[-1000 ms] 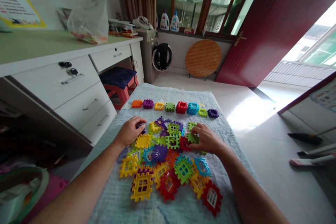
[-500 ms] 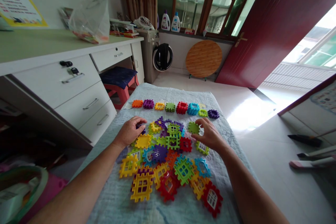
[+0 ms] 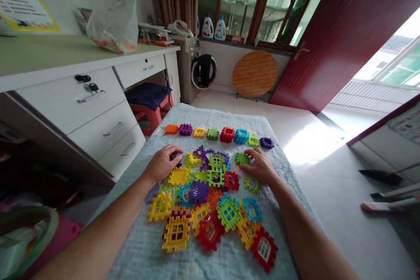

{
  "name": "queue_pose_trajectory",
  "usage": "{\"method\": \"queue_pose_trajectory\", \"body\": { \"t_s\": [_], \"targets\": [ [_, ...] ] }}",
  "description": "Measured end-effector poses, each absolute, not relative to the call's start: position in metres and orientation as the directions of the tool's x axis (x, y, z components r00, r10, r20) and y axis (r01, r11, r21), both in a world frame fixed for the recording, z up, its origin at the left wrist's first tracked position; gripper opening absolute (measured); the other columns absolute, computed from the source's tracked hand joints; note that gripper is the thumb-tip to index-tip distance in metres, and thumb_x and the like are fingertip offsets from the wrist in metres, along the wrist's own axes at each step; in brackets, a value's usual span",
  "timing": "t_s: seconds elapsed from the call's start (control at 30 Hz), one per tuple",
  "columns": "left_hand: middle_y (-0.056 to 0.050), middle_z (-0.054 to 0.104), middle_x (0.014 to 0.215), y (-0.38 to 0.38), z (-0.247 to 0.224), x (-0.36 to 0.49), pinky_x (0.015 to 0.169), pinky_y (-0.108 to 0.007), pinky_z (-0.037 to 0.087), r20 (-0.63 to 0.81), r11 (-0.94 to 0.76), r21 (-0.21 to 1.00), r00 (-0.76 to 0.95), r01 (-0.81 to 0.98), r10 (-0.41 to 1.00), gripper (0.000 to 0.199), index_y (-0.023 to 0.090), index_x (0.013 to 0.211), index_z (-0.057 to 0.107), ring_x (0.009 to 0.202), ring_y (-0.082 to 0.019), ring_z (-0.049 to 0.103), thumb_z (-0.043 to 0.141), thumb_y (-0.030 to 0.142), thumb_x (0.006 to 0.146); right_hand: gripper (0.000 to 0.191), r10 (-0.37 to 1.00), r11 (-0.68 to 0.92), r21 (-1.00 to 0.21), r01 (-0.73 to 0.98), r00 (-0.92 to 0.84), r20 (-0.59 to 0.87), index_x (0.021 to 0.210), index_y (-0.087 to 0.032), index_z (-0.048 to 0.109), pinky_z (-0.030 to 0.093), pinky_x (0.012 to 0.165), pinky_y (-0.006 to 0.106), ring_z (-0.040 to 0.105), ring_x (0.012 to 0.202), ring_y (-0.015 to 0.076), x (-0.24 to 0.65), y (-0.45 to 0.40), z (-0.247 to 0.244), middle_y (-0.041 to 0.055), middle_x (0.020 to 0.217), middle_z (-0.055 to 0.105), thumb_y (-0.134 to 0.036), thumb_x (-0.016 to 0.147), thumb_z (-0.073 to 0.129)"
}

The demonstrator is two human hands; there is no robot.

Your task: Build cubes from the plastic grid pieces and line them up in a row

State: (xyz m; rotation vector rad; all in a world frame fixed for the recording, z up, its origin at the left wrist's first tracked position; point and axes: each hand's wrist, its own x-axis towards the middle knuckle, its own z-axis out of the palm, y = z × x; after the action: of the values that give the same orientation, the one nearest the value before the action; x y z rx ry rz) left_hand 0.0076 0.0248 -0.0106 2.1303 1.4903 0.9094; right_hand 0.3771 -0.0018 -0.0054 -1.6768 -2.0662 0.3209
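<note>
My left hand (image 3: 163, 164) is at the left edge of a heap of plastic interlocking building blocks, its fingers curled over a purple block (image 3: 179, 164) that they mostly cover. At the heap's right side, my right hand (image 3: 261, 167) has thumb and fingers at the edges of a flat green block (image 3: 242, 158) with notched sides. Just below that hand lies a green window block (image 3: 252, 183). Between the hands are a yellow block (image 3: 179, 176), a purple block with a brick pattern (image 3: 200, 191), a red block (image 3: 231, 180) and green window pieces (image 3: 217, 162).
Beyond the heap runs a row of colour-sorted blocks, among them a red stack (image 3: 227, 134) and a blue stack (image 3: 242, 136). A pale blue cloth (image 3: 138, 236) covers the table. A white drawer desk (image 3: 95, 109) stands left, with a stool (image 3: 149, 96) beside it.
My right thumb and fingers have shifted slightly in against the green block, which sits a little flatter. My left hand has stayed almost still.
</note>
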Motion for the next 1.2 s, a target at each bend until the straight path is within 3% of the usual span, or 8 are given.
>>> {"method": "queue_pose_trajectory", "body": {
  "t_s": [0.23,0.37,0.57,0.73,0.93,1.13,1.2],
  "targets": [
    [-0.004,0.065,0.094,0.023,-0.009,0.007,0.083,-0.031,0.049,0.279,-0.355,0.643,0.224,0.679,0.934,0.019,0.020,0.089,0.064,0.087,-0.019,0.061,0.052,0.031,0.079,0.049,0.951,0.262,-0.432,0.863,-0.154,0.270,0.115,-0.021,0.058,0.042,0.092,0.047,0.049,0.107,0.0292,0.371,-0.004,0.003,0.0106,0.115,0.054,-0.043,0.073,0.068],
    [-0.004,0.065,0.094,0.023,-0.008,0.008,0.082,-0.031,0.050,0.280,-0.355,0.642,0.223,0.679,0.934,0.018,0.021,0.088,0.064,0.087,-0.020,0.061,0.053,0.031,0.078,0.045,0.899,0.405,-0.399,0.823,-0.280,0.337,0.123,-0.023,0.055,0.036,0.097,0.051,0.044,0.116,0.0306,0.349,-0.009,0.020,0.0107,0.127,0.054,-0.040,0.082,0.061],
    [-0.004,0.065,0.094,0.023,-0.007,0.008,0.083,-0.031,0.049,0.285,-0.357,0.647,0.220,0.674,0.933,0.018,0.020,0.088,0.065,0.088,-0.020,0.061,0.053,0.030,0.078,0.041,0.869,0.495,-0.395,0.774,-0.434,0.238,0.131,-0.027,0.051,0.035,0.099,0.048,0.041,0.119,0.0280,0.308,-0.014,0.020,0.0061,0.134,0.054,-0.034,0.090,0.051],
    [-0.004,0.065,0.094,0.022,-0.008,0.008,0.082,-0.031,0.050,0.280,-0.351,0.663,0.215,0.661,0.936,0.019,0.020,0.088,0.065,0.088,-0.019,0.062,0.053,0.029,0.077,0.038,0.862,0.506,-0.401,0.763,-0.462,0.209,0.122,-0.027,0.057,0.036,0.097,0.047,0.044,0.113,0.0269,0.300,-0.009,0.011,0.0054,0.124,0.059,-0.032,0.085,0.061],
    [-0.004,0.065,0.094,0.023,-0.009,0.008,0.082,-0.031,0.050,0.278,-0.351,0.659,0.218,0.665,0.936,0.018,0.020,0.089,0.064,0.088,-0.019,0.061,0.053,0.028,0.078,0.050,0.870,0.491,-0.427,0.760,-0.408,0.276,0.123,-0.025,0.051,0.041,0.091,0.044,0.047,0.104,0.0250,0.300,-0.010,0.012,0.0082,0.110,0.053,-0.024,0.076,0.068],
    [-0.004,0.065,0.095,0.022,-0.006,0.008,0.083,-0.032,0.050,0.273,-0.347,0.661,0.217,0.665,0.937,0.018,0.021,0.088,0.064,0.088,-0.020,0.061,0.053,0.029,0.078,0.003,0.877,0.480,-0.540,0.691,-0.378,0.296,0.085,-0.020,0.058,0.045,0.072,0.029,0.053,0.078,0.0157,0.299,-0.017,0.022,0.0032,0.087,0.053,-0.022,0.082,0.058],
    [-0.004,0.066,0.095,0.021,-0.005,0.008,0.084,-0.032,0.049,0.272,-0.346,0.661,0.216,0.666,0.938,0.017,0.021,0.088,0.064,0.090,-0.020,0.061,0.053,0.030,0.077,0.007,0.892,0.449,-0.583,0.677,-0.307,0.331,0.079,-0.020,0.057,0.044,0.065,0.026,0.052,0.070,0.0140,0.306,-0.017,0.027,0.0017,0.080,0.053,-0.025,0.085,0.055]
  ]
}}
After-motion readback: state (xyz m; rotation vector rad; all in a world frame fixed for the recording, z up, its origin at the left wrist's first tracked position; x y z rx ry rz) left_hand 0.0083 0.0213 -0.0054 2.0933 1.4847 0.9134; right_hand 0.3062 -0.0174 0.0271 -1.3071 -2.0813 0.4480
